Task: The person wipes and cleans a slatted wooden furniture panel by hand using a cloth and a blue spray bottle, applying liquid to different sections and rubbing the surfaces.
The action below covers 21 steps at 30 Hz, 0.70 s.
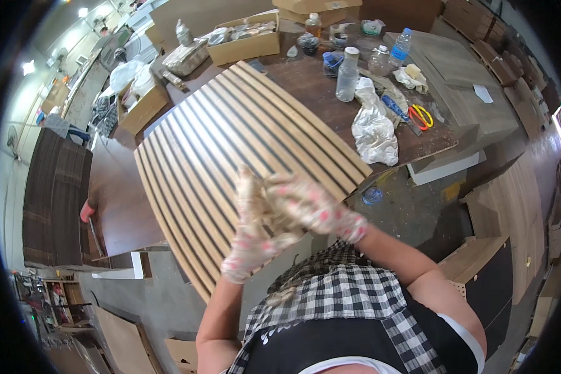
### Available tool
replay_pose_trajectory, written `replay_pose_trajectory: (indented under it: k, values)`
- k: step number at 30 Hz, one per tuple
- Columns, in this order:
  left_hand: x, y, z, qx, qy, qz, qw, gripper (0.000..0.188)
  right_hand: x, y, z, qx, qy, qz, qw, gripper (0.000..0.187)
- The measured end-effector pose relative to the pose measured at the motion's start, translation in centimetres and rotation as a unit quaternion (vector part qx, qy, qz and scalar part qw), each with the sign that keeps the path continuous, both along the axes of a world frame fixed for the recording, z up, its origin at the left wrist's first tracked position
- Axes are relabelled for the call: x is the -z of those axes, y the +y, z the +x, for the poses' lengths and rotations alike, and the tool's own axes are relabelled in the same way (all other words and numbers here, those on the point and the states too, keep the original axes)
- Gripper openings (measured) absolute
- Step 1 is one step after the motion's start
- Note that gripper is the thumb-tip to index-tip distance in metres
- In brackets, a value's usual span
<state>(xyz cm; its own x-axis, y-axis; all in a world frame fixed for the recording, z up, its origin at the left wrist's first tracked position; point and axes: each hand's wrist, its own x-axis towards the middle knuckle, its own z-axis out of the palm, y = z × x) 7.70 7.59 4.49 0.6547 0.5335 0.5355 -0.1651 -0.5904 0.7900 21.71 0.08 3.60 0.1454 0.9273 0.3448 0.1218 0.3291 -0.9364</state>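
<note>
Both of my hands wear pale gloves with pink spots and are blurred by motion. My left hand [248,234] points away from me, thumb side toward the right hand. My right hand [308,202] reaches across and meets it, the two touching or nearly so. Something beige shows between them; whether it is a cloth or just glove palm, I cannot make out. Beneath my hands lies a slatted wood panel [224,131], light strips with dark grooves, set at an angle over the dark brown table [318,87]. Its near corner sticks out past the table edge.
Right of the panel are a white rag [375,134], scissors [421,116] with red and yellow handles, a clear bottle [348,75] and a blue-labelled bottle [401,47]. Cardboard boxes [246,40] stand behind. Stacked boards [56,193] rise at left; grey-brown boards [467,81] lie right.
</note>
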Motion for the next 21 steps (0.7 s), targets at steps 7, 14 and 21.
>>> replay_pose_trajectory:
  k: [7, 14, 21]
  values:
    - [3.3, 6.7, 6.8, -0.169, 0.06, -0.018, 0.984, 0.042, 2.3, -6.0, 19.7, 0.277, 0.018, -0.159, 0.948, 0.016]
    - [3.6, 12.2, 15.5, -0.187, 0.062, -0.075, 0.978, 0.037, 7.4, -8.9, 40.8, 0.586, -0.251, -0.11, 0.763, 0.015]
    - [6.4, 11.9, 18.5, -0.255, 0.166, 0.032, 0.952, 0.028, 8.2, -3.7, 54.4, 0.566, -0.534, -0.173, 0.604, 0.054]
